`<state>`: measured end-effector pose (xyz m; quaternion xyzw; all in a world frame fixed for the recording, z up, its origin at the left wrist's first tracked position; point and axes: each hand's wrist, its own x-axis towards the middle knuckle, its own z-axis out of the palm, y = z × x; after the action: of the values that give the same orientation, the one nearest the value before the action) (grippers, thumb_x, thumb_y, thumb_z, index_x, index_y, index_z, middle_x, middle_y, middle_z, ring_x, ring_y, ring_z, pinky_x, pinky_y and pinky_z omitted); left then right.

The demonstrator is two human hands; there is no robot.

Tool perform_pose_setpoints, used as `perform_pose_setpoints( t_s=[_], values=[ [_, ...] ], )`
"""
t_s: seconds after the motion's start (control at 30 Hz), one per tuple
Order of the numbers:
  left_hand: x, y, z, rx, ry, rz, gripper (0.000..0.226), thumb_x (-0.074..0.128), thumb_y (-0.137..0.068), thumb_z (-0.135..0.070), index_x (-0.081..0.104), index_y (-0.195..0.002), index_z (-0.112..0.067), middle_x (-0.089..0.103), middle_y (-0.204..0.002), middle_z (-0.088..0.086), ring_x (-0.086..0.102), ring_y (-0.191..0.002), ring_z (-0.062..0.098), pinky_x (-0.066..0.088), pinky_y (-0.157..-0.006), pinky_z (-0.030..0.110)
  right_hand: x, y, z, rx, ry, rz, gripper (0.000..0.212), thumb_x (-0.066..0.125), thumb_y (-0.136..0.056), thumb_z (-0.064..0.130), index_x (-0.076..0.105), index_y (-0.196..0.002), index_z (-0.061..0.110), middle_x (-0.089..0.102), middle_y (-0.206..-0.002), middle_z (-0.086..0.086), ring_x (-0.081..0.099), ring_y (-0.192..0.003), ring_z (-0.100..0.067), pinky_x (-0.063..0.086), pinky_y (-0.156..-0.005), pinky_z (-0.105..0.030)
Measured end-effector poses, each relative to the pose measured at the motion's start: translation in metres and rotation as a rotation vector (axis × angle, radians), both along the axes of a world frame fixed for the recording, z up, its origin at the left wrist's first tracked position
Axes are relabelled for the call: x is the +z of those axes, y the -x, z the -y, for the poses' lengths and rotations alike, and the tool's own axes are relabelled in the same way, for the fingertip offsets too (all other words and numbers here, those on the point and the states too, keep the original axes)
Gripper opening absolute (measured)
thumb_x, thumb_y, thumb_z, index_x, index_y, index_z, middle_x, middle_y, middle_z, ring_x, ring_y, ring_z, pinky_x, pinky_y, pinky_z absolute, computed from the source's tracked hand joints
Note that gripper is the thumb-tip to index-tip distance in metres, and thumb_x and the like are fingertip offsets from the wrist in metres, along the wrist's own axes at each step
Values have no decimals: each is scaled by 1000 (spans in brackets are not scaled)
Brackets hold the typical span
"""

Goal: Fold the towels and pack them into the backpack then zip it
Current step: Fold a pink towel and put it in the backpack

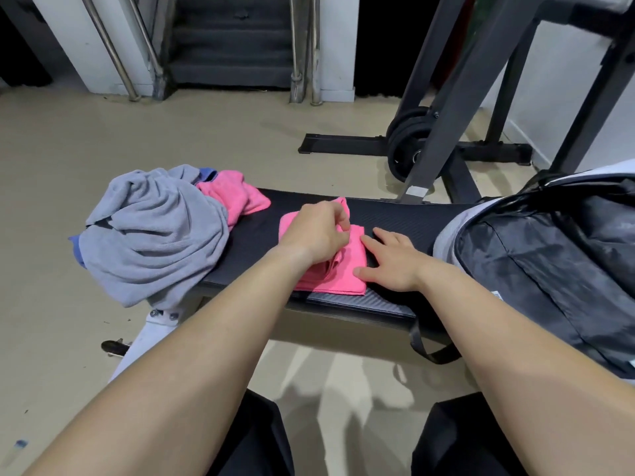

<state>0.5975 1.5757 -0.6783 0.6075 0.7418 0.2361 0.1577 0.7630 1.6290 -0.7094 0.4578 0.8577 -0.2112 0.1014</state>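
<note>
The half-folded pink towel [343, 274] lay on the counter [395, 211], its long axis running away from the person. The left hand [314, 231] pinched its far fold with curled fingers. The right hand [391, 262] pressed flat on its right edge and was nearer to the backpack [549, 262] on the right.

No readable text or numbers; small white tag [497, 295] on backpack [549, 269] too blurred.

Soft overhead light is filling the rm evenly. Faint shadows are falling on floor [343, 372] under bench [412, 214]; edges are bowing.
</note>
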Motion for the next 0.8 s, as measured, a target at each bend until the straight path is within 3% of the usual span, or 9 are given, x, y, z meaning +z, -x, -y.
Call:
perform_pose_setpoints(
  t_s=[0.23, 0.33, 0.43, 0.5, 0.6, 0.8],
  values=[
    [-10, -17, -10, -124, 63, -49, 8, 70, -86, -19, 71, -95, -19, 51, -76, -16, 56, -81, 14, 35, -70, 21, -1, -5, -8, -10, 63, -46, 86, 58, -92, 54, 13, -161, 28, 2, -168, -1, -5, -153, -27, 10, -124, -44],
    [-4, -15, -8, -115, 58, 58, 7, 65, -89, -24, 71, -93, -25, 62, -74, -13, 65, -77, 15, 47, -74, 24, 1, -5, -13, -49, 23, -113, 62, 53, -95, 27, 35, -153, 14, 27, -161, -11, 20, -150, -34, 22, -121, -40],
    [6, 2, -3, 5, -92, 154, 13, 59, -93, -20, 70, -91, -26, 73, -75, -5, 68, -63, 9, 52, -69, 22, 7, -6, -16, -156, -78, -262, 58, 46, -94, 13, 38, -151, 11, 39, -155, -13, 35, -144, -31, 29, -118, -38],
    [2, 19, -1, 49, -151, 26, 14, 60, -92, -20, 71, -98, -26, 74, -92, -3, 68, -81, 12, 52, -81, 27, 10, -3, -14, -160, -190, -367, 54, 45, -97, 16, 40, -151, 13, 41, -155, -9, 37, -143, -27, 31, -117, -37],
    [-17, 37, 2, 7, -31, -201, 32, 58, -94, -30, 64, -125, -23, 63, -127, 3, 59, -116, 24, 49, -97, 42, 13, 14, -5, -42, -320, -420, 50, 42, -99, 20, 44, -149, 15, 42, -155, -4, 37, -143, -25, 30, -117, -37],
    [-41, 46, 9, -118, 63, -307, 57, 53, -98, -38, 40, -150, -20, 36, -159, 3, 28, -149, 22, 27, -119, 42, -1, 44, -2, 126, -275, -149, 61, 34, -101, 24, 18, -160, 16, 11, -168, -1, 7, -155, -19, 7, -125, -43]
  ],
)
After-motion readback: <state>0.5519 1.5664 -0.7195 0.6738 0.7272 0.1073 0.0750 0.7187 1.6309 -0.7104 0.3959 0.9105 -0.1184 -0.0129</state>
